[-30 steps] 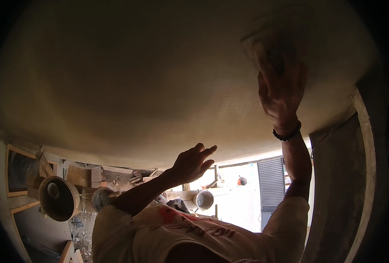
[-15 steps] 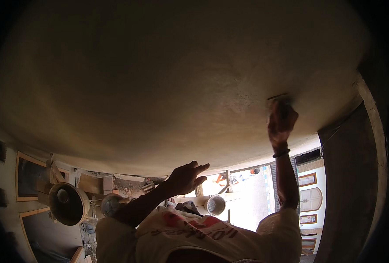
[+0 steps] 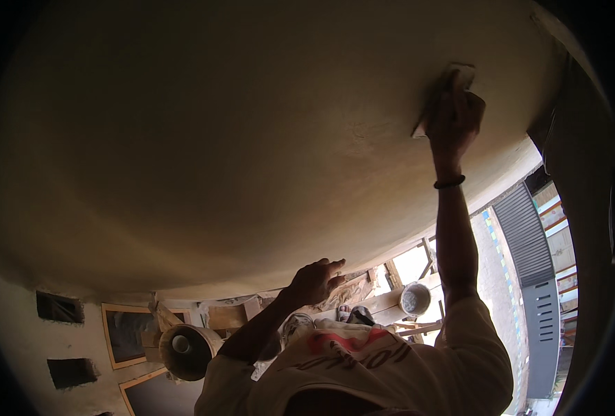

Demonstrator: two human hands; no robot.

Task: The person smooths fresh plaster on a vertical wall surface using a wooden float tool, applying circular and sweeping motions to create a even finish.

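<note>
A broad brownish plastered wall [image 3: 210, 159] fills the upper part of the view. High on its right side, my right hand [image 3: 458, 121] is closed around a plastering trowel [image 3: 464, 72], whose flat plate lies tilted against the surface. Most of the trowel's handle is hidden by the fingers. A small rough patch [image 3: 358, 132] shows in the plaster left of the trowel. Lower down, my left hand [image 3: 314, 282] is held near the wall's bottom edge with its fingers stretched out and nothing in them. Whether it touches the wall, I cannot tell.
A large bucket [image 3: 214, 338] with a pale round thing inside stands at lower left. A smaller pale bucket [image 3: 415, 299] rests by wooden planks [image 3: 384, 305] far below. Wood-framed panels [image 3: 108, 336] and dark square openings [image 3: 60, 307] are at left. A dark upright edge [image 3: 588, 180] bounds the right.
My right hand has moved up the wall with the trowel, and more of its plate now shows. The view has tilted and shifted, moving the buckets rightward. My left hand stays outstretched.
</note>
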